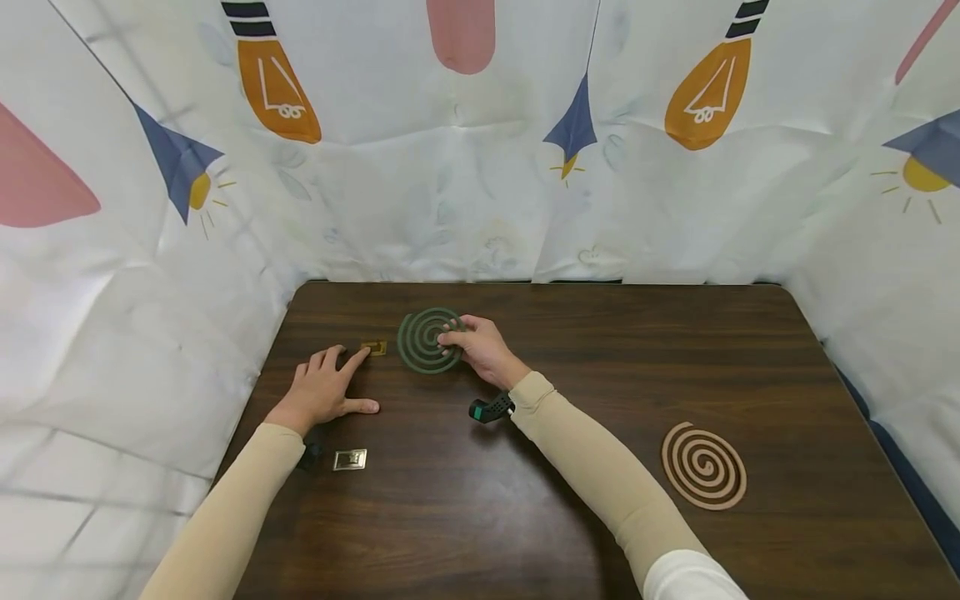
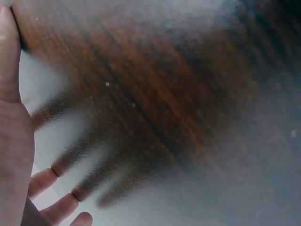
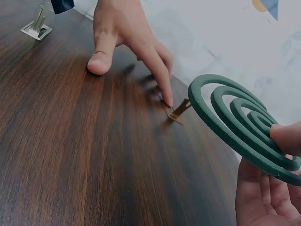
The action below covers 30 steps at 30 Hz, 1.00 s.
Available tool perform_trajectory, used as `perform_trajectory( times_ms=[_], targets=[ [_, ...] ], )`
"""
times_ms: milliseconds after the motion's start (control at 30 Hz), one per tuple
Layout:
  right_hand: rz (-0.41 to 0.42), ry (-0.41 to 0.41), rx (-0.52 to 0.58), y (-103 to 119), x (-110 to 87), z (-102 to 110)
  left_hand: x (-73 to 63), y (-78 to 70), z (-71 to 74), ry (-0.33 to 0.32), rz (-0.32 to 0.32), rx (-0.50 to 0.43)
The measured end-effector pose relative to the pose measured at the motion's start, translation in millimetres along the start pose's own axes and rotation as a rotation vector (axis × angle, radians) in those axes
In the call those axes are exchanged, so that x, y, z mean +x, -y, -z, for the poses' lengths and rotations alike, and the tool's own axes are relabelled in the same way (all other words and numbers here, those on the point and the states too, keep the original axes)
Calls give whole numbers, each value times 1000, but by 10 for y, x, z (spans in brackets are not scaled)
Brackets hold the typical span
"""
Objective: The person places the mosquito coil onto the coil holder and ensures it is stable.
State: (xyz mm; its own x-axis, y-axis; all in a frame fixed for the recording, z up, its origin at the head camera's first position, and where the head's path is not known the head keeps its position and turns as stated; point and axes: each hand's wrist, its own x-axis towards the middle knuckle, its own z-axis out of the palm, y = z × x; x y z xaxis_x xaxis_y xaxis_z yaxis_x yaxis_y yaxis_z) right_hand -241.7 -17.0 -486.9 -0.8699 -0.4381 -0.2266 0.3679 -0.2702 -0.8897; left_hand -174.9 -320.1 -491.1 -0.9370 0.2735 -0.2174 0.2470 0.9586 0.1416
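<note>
Right hand, upper centre of the head view: clamped on the green coil. Thumb lies on the upper face and fingers reach beneath, as the right wrist view confirms. The hold is at the coil's right side, leaving its left side unobstructed; judged to be a hold that supports a flat, probably brittle spiral without squeezing its rings together. The coil is held clear of the table and tilted in the right wrist view.

Left hand, left of centre: fingers spread apart, thumb out to the side, gripping nothing. The index fingertip rests at the brass-coloured stand, apparently to steady its small base. The left wrist view does not show this contact.

The brass-coloured stand lies just left of the green coil in the head view, its prong raised from the base. Whether prong and coil touch cannot be confirmed; in the head view they appear apart.

Further out, the silver-coloured stand sits at lower left, untouched, its prongs also raised, presumably to bear a coil off the surface. The brown coil lies flat at lower right, well apart from both stands. The patterned sheet hangs across the top of the frame.
</note>
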Motion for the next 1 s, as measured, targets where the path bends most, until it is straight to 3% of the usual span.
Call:
perform_trajectory(
  times_ms=[1000],
  targets=[
    [-11,39,9,-118,136,-335,-24,-31,20,6,21,23]
  ],
)
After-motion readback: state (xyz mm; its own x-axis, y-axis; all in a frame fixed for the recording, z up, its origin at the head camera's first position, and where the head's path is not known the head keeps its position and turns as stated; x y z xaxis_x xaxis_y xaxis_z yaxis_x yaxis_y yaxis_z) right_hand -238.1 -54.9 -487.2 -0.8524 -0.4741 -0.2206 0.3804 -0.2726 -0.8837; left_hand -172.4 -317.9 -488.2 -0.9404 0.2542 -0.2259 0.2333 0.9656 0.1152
